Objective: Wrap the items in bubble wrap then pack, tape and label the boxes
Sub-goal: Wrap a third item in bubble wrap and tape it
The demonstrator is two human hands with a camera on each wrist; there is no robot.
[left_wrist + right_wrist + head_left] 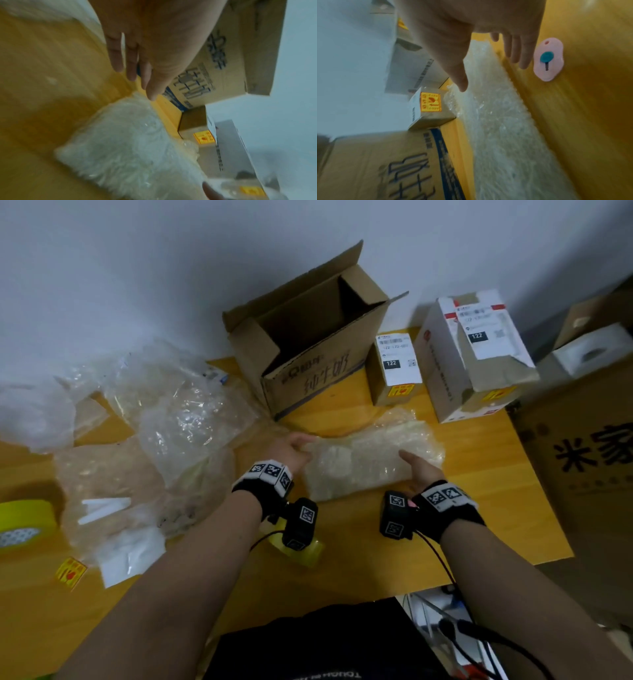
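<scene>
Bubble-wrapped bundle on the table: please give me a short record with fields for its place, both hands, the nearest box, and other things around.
bundle: bubble-wrapped bundle lies flat on the yellow table
left hand: left hand at the bundle's left end, fingers straight
right hand: right hand at its right end, fingers straight
nearest box: open cardboard box behind the bundle, nothing visible inside
labelled boxes: small brown box and white box, to the right of the open one
other: pink box cutter; yellow tape roll; loose bubble wrap
</scene>
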